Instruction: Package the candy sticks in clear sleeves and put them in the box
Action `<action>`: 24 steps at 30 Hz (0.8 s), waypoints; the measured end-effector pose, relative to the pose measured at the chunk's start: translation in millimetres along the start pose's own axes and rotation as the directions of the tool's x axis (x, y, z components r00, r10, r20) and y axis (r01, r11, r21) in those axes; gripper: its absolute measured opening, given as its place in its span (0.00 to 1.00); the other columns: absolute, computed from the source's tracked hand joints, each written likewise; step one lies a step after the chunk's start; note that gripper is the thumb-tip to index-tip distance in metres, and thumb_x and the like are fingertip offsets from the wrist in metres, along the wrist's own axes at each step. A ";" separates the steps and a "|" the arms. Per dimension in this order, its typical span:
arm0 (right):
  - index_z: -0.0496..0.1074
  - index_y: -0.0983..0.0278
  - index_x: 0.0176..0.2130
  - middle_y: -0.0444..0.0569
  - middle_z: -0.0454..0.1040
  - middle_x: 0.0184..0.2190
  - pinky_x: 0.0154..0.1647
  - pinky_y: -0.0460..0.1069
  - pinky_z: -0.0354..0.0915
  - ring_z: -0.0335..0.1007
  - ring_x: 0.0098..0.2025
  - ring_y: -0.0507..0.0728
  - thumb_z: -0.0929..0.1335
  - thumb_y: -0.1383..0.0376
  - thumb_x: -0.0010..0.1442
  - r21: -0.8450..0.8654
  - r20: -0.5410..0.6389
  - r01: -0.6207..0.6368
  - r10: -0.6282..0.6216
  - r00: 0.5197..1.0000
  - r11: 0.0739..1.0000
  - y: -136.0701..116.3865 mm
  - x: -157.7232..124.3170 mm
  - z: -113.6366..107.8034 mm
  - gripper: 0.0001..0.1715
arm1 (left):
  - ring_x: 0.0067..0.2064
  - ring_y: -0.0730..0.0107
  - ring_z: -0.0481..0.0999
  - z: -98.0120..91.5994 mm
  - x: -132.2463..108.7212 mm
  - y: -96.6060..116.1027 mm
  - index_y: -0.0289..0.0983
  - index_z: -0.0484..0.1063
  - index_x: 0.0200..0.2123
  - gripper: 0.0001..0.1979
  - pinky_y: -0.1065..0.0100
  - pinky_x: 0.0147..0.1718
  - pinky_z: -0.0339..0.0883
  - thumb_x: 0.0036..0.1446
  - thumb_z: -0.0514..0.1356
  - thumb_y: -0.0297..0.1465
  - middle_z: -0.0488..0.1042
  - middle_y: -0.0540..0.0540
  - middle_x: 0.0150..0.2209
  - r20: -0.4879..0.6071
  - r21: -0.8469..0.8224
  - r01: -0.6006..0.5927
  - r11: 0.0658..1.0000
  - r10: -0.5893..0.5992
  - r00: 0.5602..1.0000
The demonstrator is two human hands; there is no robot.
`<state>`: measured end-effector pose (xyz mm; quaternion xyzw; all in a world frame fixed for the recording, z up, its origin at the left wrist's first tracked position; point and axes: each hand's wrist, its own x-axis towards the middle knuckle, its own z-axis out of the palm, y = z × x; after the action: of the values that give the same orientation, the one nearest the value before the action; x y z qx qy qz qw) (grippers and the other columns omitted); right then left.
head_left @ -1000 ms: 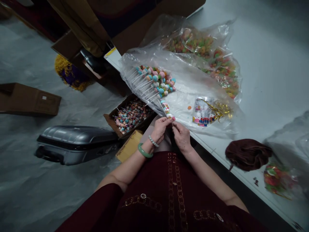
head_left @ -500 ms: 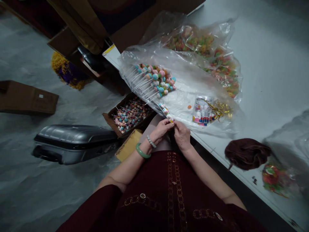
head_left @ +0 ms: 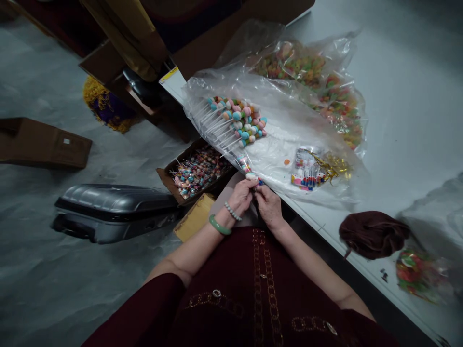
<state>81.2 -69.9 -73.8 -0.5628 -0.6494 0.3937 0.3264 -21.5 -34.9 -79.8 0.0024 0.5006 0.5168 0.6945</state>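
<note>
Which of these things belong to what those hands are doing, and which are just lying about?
In use: left hand and right hand, both pinching a candy stick; bunch of candy sticks; cardboard box of candy sticks.

Just lying about: grey hard suitcase; maroon cloth; bag of gummy sweets.
</note>
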 end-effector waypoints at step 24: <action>0.63 0.62 0.30 0.31 0.55 0.11 0.11 0.39 0.45 0.43 0.11 0.44 0.72 0.63 0.52 0.737 0.600 -0.671 0.374 0.707 0.085 -1.8 33.1 -13.8 0.13 | 0.27 0.74 0.73 0.2 -27.8 7.1 0.34 0.76 0.37 0.14 0.71 0.30 0.67 0.53 0.65 0.39 0.75 0.48 0.28 0.258 0.202 -0.006 0.979 -0.047 0.965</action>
<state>87.3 -35.4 -66.3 -0.4040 -0.0848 0.8478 0.3330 -25.5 -51.5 -56.7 0.1354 0.4541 0.4514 0.7561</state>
